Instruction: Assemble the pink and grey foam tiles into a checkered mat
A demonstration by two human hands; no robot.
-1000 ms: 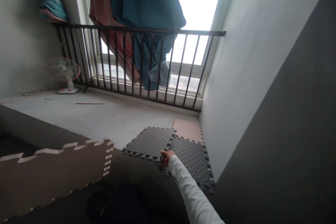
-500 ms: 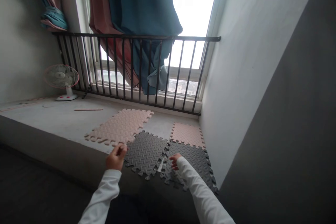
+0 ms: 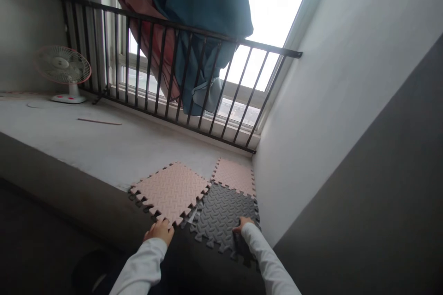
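Observation:
My left hand (image 3: 159, 230) rests with curled fingers on the near corner of a pink foam puzzle mat (image 3: 169, 191), which lies on top of a grey mat whose toothed edge (image 3: 137, 197) peeks out beneath it. My right hand (image 3: 243, 224) presses on the near edge of another grey foam mat (image 3: 223, 212) in the corner by the wall. Behind that one a second pink mat (image 3: 233, 176) lies flat against the wall. Both arms wear white sleeves.
The mats lie on a raised concrete ledge (image 3: 104, 143) with a dark front edge. A black railing (image 3: 166, 78) fences the window, with teal and pink curtains (image 3: 194, 18) hanging over it. A small pink fan (image 3: 64, 71) and a thin stick (image 3: 99, 121) lie far left. A white wall (image 3: 311, 124) stands to the right.
The pink mat came in from the left, was laid on the ledge, then slid onto the left grey mat. My left hand came into view; my right hand shifted to the right grey mat's near edge.

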